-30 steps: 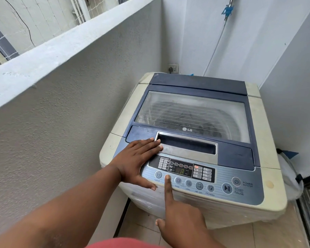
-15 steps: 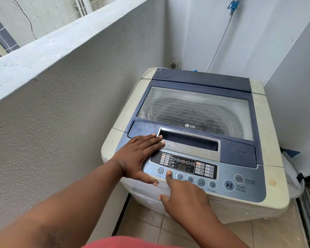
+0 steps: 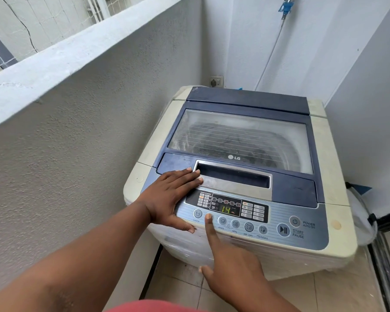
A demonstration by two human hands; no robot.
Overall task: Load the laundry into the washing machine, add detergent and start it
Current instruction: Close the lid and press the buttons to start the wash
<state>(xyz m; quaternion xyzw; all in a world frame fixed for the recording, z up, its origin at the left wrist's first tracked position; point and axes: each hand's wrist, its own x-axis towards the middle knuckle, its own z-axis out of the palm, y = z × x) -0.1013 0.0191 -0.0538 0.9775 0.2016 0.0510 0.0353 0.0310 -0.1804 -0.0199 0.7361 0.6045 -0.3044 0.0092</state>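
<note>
A cream and blue top-loading washing machine (image 3: 333,154) stands in a corner. Its glass lid (image 3: 241,136) is down, and dark laundry shows dimly through it. My left hand (image 3: 171,197) lies flat on the lid's front left corner with straight fingers reaching the silver handle. My right hand (image 3: 232,264) points with a straight index finger, whose tip presses the second round button from the left on the control panel (image 3: 279,221). The display (image 3: 226,209) reads 14 in green. The start/pause button (image 3: 283,230) and power button (image 3: 295,221) sit further right, untouched.
A rough concrete parapet wall (image 3: 77,131) runs close along the machine's left side. A wall socket (image 3: 216,81) and a blue tap with a hose (image 3: 285,7) are behind it. A white bag (image 3: 360,212) rests at the right, above the tiled floor (image 3: 324,289).
My right hand drew back toward me while its index finger stayed on the same button. The display now reads 14. My left hand has not moved.
</note>
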